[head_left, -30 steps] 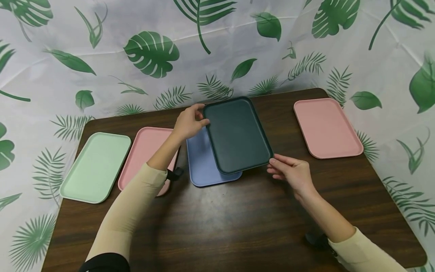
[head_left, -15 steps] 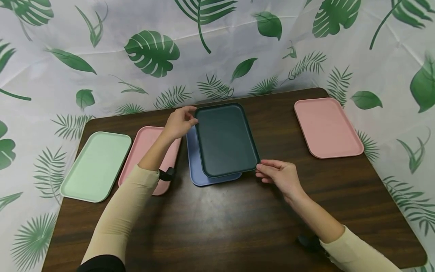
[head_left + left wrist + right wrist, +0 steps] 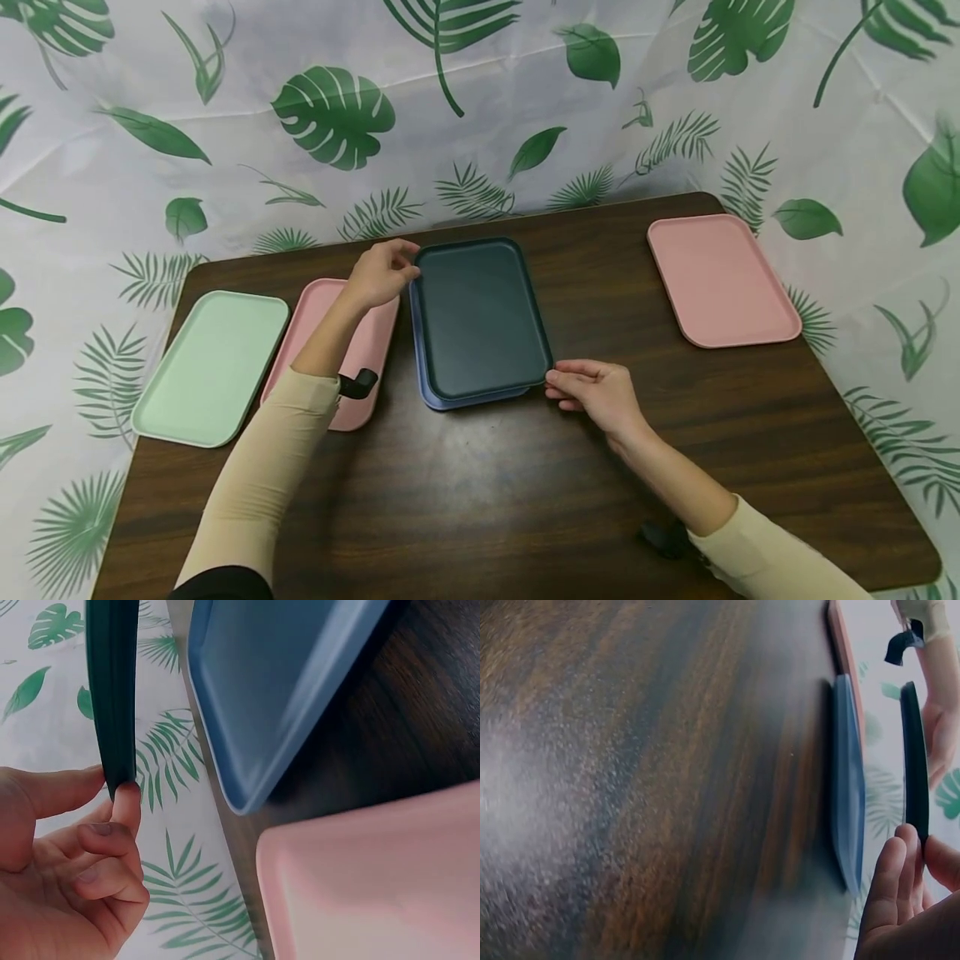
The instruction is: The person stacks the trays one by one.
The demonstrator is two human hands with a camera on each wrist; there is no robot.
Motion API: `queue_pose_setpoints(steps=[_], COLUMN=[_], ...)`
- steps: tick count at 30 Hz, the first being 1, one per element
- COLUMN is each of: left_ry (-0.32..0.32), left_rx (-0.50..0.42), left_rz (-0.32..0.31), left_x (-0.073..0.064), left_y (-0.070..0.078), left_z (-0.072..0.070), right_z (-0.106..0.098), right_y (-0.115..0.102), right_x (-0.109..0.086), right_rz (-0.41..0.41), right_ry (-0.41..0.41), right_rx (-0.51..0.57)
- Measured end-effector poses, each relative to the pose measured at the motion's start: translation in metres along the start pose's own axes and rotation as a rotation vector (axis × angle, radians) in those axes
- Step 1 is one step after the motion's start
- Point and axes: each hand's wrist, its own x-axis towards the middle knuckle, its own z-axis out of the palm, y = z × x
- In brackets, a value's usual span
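Both hands hold a dark green tray (image 3: 483,321) level above a blue tray (image 3: 442,405). My left hand (image 3: 381,273) pinches its far left corner between thumb and fingers. At the near right corner, my right hand (image 3: 596,393) pinches the rim. In the head view the green tray covers most of the blue one, whose left and near edges show. A gap separates the green tray (image 3: 114,697) from the blue tray (image 3: 262,690) in the left wrist view. The right wrist view likewise shows the green tray (image 3: 914,765) apart from the blue tray (image 3: 847,787).
On the brown wooden table (image 3: 480,508), a light green tray (image 3: 213,367) lies at the left, beside a pink tray (image 3: 363,367) partly behind my left arm. Another pink tray (image 3: 723,282) lies at the far right. A leaf-patterned cloth (image 3: 480,100) hangs behind the table.
Both hands have carried the dark green tray leftward and slightly nearer, so it now overlaps the blue tray almost fully. Its tilt in the head view has lessened. The other trays have stayed put.
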Motion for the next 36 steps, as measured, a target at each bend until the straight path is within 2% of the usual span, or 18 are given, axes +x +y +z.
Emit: queue_pose_setpoints(steps=[17,36], left_ry=[-0.017,-0.024], left_rx=[0.024,0.019], left_rz=[-0.063,-0.098], left_x=[0.000,0.005], left_y=[-0.020,-0.034], left_z=[0.000,0.008], right_z=[0.017,0.021], right_y=[0.008,0.018], right_x=[0.003,0.010], right_rz=[0.015,0.037], right_ry=[-0.014,-0.003], right_rx=[-0.002,-0.008])
